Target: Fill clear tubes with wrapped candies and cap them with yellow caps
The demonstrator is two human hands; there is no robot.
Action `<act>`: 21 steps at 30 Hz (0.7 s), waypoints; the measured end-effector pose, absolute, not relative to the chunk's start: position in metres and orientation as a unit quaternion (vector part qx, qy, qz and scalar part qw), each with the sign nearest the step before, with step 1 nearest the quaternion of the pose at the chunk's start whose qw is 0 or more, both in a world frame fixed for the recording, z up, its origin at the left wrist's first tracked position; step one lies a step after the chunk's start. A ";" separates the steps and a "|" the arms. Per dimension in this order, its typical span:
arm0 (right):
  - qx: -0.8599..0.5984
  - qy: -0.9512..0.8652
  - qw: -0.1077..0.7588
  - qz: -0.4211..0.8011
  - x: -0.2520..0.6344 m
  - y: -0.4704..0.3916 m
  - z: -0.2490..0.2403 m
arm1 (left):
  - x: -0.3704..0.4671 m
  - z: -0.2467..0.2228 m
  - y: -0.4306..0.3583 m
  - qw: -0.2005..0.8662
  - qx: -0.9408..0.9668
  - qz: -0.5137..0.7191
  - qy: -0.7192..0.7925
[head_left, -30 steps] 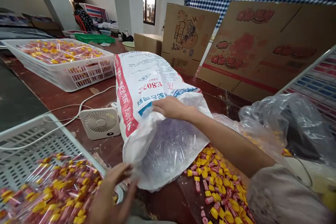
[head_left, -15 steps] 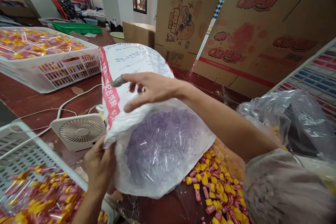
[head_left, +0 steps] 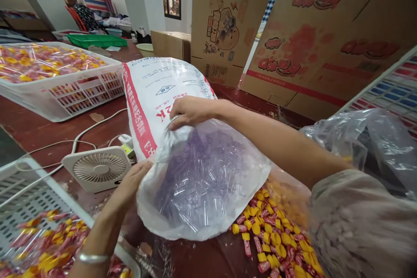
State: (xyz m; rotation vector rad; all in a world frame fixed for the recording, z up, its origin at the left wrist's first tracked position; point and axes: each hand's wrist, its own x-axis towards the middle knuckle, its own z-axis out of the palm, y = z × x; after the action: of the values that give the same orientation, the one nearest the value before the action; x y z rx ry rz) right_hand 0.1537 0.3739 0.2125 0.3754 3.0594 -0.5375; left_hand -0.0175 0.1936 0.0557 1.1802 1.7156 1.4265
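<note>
- Head view: the printed sack [head_left: 169, 79] lies on the dark red tabletop [head_left: 195, 257], in the middle, its mouth open towards the person. That much is done; clear, purplish plastic pieces [head_left: 208, 173] show inside, and they fill much of the opening.
- The right hand [head_left: 193, 110] has its grip closed on the upper rim of the sack, where the white material bunches under the fingers.
- The left hand [head_left: 132, 180] touches the left side of the mouth; its fingertips are partly hidden, so I cannot tell whether its grip is clamped or only rests there.
- Neither hand shows a clear piece outside the sack — the contents look undisturbed, as far as the opening lets one judge.
- Wrapped red-and-yellow pieces already heap high in the far basket [head_left: 48, 109], and more lie in the near basket [head_left: 58, 190], where part of the slotted wall shows.
- Loose yellow-capped pieces [head_left: 280, 239] spread beside the sack, on the person's right — these are in neither basket.
- A small fan [head_left: 100, 168] stands just beside the sack's left edge.
</note>
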 end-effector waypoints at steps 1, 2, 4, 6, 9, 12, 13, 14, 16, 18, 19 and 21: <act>0.129 0.972 0.012 -0.195 0.148 0.379 0.215 | -0.016 0.062 0.189 0.251 0.455 0.521 0.677; 0.140 0.966 0.015 -0.216 0.143 0.383 0.215 | -0.012 0.068 0.184 0.165 0.468 0.505 0.706; 0.156 0.952 0.014 -0.262 0.134 0.390 0.208 | 0.000 0.079 0.174 -0.062 0.513 0.464 0.719; 0.178 0.933 0.009 -0.314 0.127 0.395 0.197 | 0.015 0.085 0.168 -0.191 0.566 0.418 0.685; 0.236 0.895 0.001 -0.378 0.124 0.398 0.188 | 0.027 0.079 0.174 -0.168 0.598 0.345 0.704; 0.281 0.908 -0.028 -0.309 0.129 0.388 0.192 | 0.019 0.063 0.187 -0.027 0.576 0.351 0.738; 0.291 0.924 -0.057 -0.243 0.133 0.381 0.195 | 0.012 0.058 0.191 0.057 0.558 0.394 0.728; 0.289 0.939 -0.090 -0.164 0.139 0.372 0.197 | 0.005 0.054 0.193 0.152 0.524 0.450 0.707; 0.238 0.961 -0.141 -0.008 0.155 0.353 0.197 | -0.008 0.049 0.196 0.323 0.433 0.543 0.642; 0.147 0.975 -0.142 0.092 0.176 0.338 0.189 | -0.016 0.046 0.196 0.419 0.360 0.582 0.597; 0.120 0.977 -0.126 0.122 0.187 0.335 0.181 | -0.017 0.045 0.197 0.437 0.337 0.588 0.592; 0.139 0.976 -0.083 0.148 0.205 0.337 0.164 | -0.016 0.045 0.197 0.448 0.302 0.599 0.591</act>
State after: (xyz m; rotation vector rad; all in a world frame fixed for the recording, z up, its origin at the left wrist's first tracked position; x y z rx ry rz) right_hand 0.2045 0.3370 0.1641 0.4622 3.2392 0.4898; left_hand -0.0164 0.1974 0.0447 0.7474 1.4638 1.4815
